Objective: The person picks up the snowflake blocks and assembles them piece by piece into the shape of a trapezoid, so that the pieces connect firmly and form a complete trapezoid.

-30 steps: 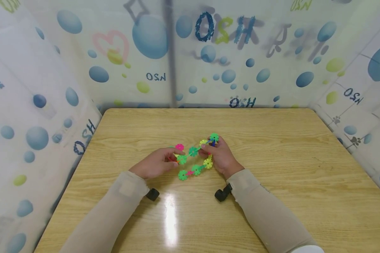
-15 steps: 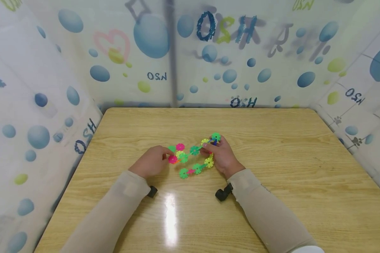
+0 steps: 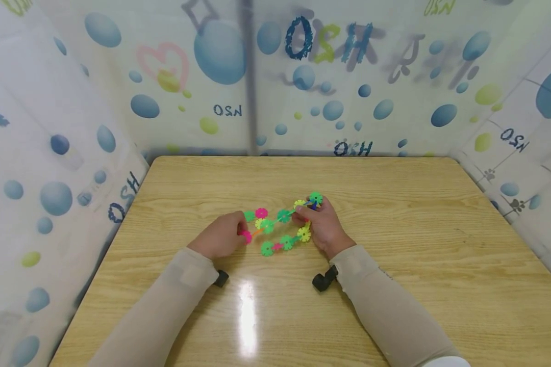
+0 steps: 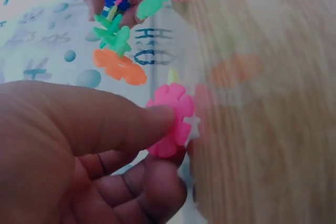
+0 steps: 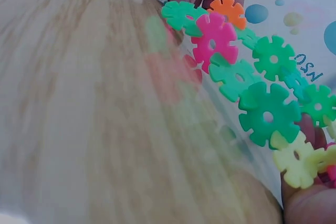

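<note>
A chain of slotted plastic snowflake discs hangs from my right hand [image 3: 323,227], which grips it near a yellow disc [image 3: 299,205]. A bright green disc [image 3: 316,198] stands above those fingers. Two strands run leftward, one ending in a green disc [image 3: 267,248], the other passing a green disc [image 3: 267,226] to an orange disc [image 4: 121,66]. My left hand [image 3: 220,235] pinches a pink disc [image 4: 170,119] between thumb and fingers, beside the orange one. In the left wrist view a gap shows between pink and orange.
Just beyond the left fingertips are another pink disc [image 3: 261,213], a green disc [image 3: 249,217] and a yellow disc [image 3: 259,223]; whether they join the chain I cannot tell. The wooden table [image 3: 395,285] meets a patterned curtain [image 3: 188,127] at its back.
My left fingers have drawn back slightly from the strand, and the pink disc has shifted left and down with them. The right hand and chain have edged slightly right and up.
</note>
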Motion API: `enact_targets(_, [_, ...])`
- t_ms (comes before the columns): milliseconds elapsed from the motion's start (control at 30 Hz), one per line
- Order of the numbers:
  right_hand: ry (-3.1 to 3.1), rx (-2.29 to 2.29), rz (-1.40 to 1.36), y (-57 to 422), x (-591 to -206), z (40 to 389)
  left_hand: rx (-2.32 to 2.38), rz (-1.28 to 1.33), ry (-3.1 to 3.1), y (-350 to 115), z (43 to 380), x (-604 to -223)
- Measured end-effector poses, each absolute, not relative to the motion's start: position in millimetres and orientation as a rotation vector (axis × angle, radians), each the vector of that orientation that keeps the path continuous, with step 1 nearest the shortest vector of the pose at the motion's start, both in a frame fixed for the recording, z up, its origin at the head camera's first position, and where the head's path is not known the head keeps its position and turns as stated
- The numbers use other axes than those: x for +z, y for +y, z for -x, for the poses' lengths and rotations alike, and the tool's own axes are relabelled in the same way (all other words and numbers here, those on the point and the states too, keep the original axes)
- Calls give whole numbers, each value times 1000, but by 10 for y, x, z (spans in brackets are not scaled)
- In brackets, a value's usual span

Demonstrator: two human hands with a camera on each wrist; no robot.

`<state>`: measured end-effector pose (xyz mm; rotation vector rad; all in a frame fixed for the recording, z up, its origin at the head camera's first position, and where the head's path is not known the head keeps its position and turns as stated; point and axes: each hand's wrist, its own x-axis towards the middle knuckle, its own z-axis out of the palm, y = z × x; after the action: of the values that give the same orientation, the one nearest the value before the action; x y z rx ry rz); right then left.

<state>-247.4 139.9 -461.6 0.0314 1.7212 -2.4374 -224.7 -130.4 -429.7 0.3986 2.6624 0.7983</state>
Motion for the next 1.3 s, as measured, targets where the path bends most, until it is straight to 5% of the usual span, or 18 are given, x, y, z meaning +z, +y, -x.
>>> enact_targets(1300, [1684, -2516, -2, 1417, -4636, 2508, 1244, -485, 2371, -1336, 2269, -4267])
